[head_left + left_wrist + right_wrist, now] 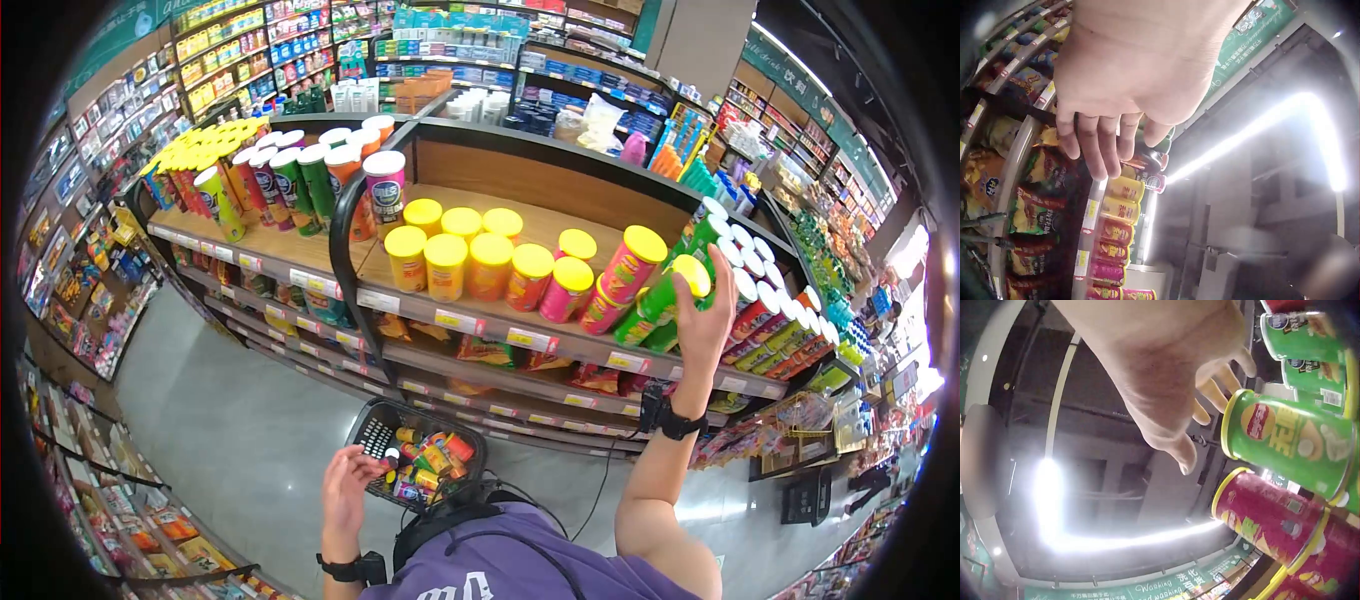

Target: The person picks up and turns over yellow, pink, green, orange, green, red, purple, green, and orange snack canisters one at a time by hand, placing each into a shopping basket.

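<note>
My right hand [708,318] reaches to the top of a green chip can [657,298] with a yellow lid on the shelf's right part. In the right wrist view its fingers and thumb are spread just off the lid end of this green can [1291,440]. Beside it, a magenta chip can [1269,515] stands stacked on another. Down over the shopping basket [375,430], my left hand [345,485] hangs with loose fingers. The left wrist view shows those fingers [1109,150] slightly bent, holding nothing.
Yellow-lidded orange and pink cans [490,268] line the shelf [400,300] to the left. White-lidded cans [755,300] stand in rows on the right. Several cans and packs [435,458] lie in the basket on the floor. Bags of snacks [485,350] fill the lower shelf.
</note>
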The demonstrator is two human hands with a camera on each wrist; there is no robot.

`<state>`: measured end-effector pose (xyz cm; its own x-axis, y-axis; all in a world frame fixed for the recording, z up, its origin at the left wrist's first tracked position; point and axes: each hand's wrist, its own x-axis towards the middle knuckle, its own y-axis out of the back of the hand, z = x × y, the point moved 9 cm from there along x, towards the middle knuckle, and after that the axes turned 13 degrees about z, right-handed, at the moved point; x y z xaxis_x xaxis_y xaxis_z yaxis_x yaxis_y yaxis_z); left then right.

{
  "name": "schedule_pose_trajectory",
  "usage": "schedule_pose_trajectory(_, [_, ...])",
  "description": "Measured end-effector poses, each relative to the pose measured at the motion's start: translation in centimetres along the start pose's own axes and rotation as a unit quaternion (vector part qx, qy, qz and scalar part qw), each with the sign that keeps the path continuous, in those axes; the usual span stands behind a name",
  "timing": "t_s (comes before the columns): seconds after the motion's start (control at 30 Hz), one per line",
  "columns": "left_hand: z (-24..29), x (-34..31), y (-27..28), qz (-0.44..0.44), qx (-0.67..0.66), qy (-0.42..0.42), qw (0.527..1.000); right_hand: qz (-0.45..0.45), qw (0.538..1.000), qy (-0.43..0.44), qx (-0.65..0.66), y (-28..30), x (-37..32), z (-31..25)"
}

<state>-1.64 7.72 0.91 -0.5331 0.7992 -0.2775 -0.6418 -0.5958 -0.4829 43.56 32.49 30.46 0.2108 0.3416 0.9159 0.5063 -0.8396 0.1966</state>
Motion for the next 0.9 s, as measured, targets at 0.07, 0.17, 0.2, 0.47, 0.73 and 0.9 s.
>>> schedule_pose_trajectory(0.07, [-0.3,-0.6,0.3,0.009,0.001,0.001,1.000,-0.040,0.998,-0.032,0.021,-0.9,0.0,2.4])
schedule_pose_trajectory(0.17, [-0.7,-1.2,1.4,0.034,-0.014,-0.009,0.999,-0.096,0.989,-0.101,0.058,-2.6,-1.6,5.2])
schedule_pose_trajectory(0.2, [-0.8,-1.5,1.6,0.038,-0.013,-0.009,0.999,-0.109,0.982,-0.137,0.072,-3.1,-2.3,6.0])
schedule_pose_trajectory(0.47, [1.1,-2.3,0.1,0.032,0.010,-0.024,0.999,0.088,0.968,-0.149,0.181,0.1,-2.5,2.5])
schedule_pose_trajectory(0.73, [1.8,-3.3,-2.2,-0.004,0.035,-0.062,0.997,-0.270,0.746,-0.330,0.511,-8.8,-17.0,-13.1])
schedule_pose_trajectory(0.9, [1.9,-4.8,-3.3,-0.054,0.074,-0.092,0.991,-0.541,0.517,-0.313,0.585,-10.3,-28.6,-25.6])
